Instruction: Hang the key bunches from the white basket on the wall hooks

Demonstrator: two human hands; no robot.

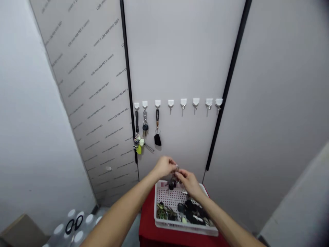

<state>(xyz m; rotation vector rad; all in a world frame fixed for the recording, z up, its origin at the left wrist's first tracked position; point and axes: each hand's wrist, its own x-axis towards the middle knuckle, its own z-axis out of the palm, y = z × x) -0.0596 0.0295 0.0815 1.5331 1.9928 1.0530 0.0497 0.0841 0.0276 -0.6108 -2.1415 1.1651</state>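
Observation:
Above the far rim of a white plastic basket [186, 224], a small bunch of keys [171, 184] dangles between my two hands. My left hand [164, 166] pinches its metal ring at the top. My right hand [189, 182] closes its fingertips on the same bunch, just below and to the right. The keys look dark and blurred, and their details are too small to tell. In the basket lie more bunches of keys with dark fobs [191, 209] and a greenish-gold cluster [162, 211].
Several white adhesive hooks [183, 103] form a row on the pale panel. The left three carry a charm keychain [138, 142], a keyring [145, 127] and a black fob [157, 139]. A red-covered stand [147, 226] supports the basket. White-capped bottles [78, 236] stand at lower left.

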